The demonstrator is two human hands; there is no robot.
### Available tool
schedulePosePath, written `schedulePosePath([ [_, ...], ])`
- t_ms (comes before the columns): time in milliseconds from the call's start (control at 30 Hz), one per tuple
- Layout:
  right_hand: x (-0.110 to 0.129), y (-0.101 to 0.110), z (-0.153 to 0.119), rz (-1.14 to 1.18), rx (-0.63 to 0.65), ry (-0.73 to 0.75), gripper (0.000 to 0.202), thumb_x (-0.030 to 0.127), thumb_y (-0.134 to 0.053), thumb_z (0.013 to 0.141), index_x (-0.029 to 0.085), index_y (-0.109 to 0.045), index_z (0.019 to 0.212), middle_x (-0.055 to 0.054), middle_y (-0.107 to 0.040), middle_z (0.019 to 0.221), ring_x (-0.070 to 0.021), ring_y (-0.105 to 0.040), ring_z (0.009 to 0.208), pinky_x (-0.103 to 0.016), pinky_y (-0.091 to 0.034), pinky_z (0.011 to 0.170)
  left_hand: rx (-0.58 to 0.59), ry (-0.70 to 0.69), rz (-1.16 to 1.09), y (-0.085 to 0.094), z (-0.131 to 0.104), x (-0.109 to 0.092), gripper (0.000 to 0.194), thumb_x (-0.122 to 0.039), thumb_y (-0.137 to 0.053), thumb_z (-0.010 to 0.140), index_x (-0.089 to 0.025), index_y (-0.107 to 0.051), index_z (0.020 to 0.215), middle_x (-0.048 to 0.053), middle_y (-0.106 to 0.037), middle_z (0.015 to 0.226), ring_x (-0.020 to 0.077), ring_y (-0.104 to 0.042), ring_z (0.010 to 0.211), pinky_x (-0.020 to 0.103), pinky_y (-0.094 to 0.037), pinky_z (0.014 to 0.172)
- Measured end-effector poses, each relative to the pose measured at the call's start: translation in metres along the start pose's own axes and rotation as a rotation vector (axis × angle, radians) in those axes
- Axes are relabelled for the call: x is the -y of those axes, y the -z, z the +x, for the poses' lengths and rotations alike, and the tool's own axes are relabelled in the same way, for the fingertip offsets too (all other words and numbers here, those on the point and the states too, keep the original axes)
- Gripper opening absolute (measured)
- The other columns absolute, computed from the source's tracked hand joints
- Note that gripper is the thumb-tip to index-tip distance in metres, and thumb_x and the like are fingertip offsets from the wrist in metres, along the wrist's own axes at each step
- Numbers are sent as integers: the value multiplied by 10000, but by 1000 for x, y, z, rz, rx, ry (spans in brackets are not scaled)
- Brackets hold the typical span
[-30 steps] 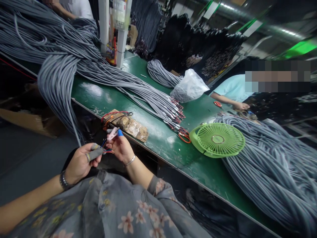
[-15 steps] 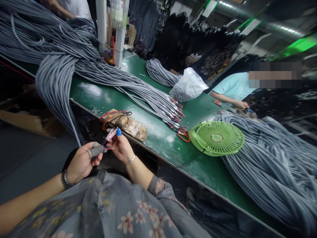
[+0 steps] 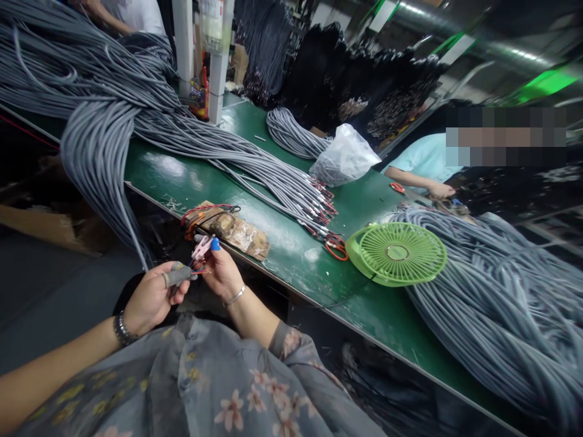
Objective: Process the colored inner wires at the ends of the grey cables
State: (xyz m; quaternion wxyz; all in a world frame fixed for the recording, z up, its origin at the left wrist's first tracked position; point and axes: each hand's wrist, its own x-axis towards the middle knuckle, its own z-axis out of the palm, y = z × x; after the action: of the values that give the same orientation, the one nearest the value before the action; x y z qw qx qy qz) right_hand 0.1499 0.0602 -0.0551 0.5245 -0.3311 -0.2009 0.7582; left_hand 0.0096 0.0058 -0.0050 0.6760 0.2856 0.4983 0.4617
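Two hands meet just off the green bench (image 3: 285,252), the left hand (image 3: 152,297) closed around the end of a grey cable (image 3: 136,240), apparently to steady the coloured wires (image 3: 201,272) that poke past its fingers. Right beside them, the right hand (image 3: 222,273), its thumb capped in blue, pinches a small pink tool (image 3: 200,250). Beyond the grip, bundled cables (image 3: 273,185) lie with ends together, seemingly to keep them sorted.

The left fingers (image 3: 178,277) partly hide the thin coloured wires (image 3: 199,271)
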Motion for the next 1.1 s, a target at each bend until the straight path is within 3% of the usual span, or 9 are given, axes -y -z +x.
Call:
schedulePosePath([
  [367,4,7,-5,-1,29,-131,464,658,-770,1051,217,-750,906,-34,-760,810,-174,-659,714,-269,-580,651,-72,-58,86,3,-13,-2,346,-411,-968,468,-218,-688,529,-13,-625,455,100,-504,384,212,-361,402],
  [500,2,12,-14,-179,128,-164,573,767,-848,924,202,-755,916,-33,-761,828,-150,-628,676,-263,-560,618,-99,-94,144,8,-15,1,341,-441,-942,496,-223,-680,512,-5,-645,470,98,-525,385,211,-380,419],
  [667,1,9,-31,-415,187,11,548,604,-1092,651,213,-752,829,0,-750,779,-147,-632,681,-286,-540,660,-73,-140,220,12,-11,9,350,-478,-939,539,-229,-692,535,4,-674,490,118,-557,410,222,-387,441],
  [900,7,9,-37,-527,224,64,484,523,-1088,658,214,-731,762,28,-705,732,-142,-607,663,-323,-560,725,144,35,306,17,-2,9,361,-503,-954,559,-227,-721,566,19,-680,471,140,-540,404,255,-431,452],
  [1100,-4,5,-41,-477,97,114,461,501,-1042,705,234,-667,719,41,-661,687,-143,-567,648,-319,-532,707,56,-74,319,16,-4,8,348,-503,-927,576,-233,-715,519,47,-714,501,154,-615,454,251,-469,485],
])
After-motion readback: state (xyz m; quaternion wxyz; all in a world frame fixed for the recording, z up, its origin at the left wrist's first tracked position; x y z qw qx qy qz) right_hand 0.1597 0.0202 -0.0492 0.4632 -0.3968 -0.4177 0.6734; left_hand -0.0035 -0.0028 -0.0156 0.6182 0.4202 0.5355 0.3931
